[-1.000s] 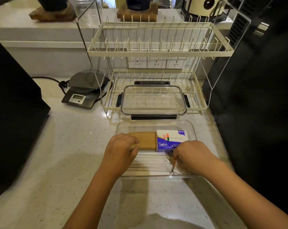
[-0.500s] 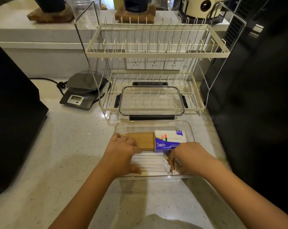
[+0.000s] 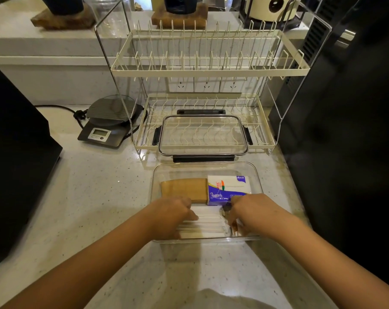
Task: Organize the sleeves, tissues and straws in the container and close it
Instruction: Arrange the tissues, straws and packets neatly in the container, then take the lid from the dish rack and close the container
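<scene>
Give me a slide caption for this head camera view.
Both hands arranging straws in clear container.

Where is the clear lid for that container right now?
The clear lid with black latches lies on the lower shelf of the cream wire dish rack, just behind the open clear plastic container.

Both forearms are extended forward from the lower corners of the view and are angled inward toward each other — bare, with no sleeve seen. The left hand (image 3: 172, 214) is held palm down, knuckles up, with the fingers curled under and the thumb tucked toward the right. The right hand (image 3: 248, 212) is likewise turned palm down, its fingers (image 3: 231, 221) bent downward and drawn together in a pinch. The two hands are kept near each other but apart — no contact between them is seen.
</scene>
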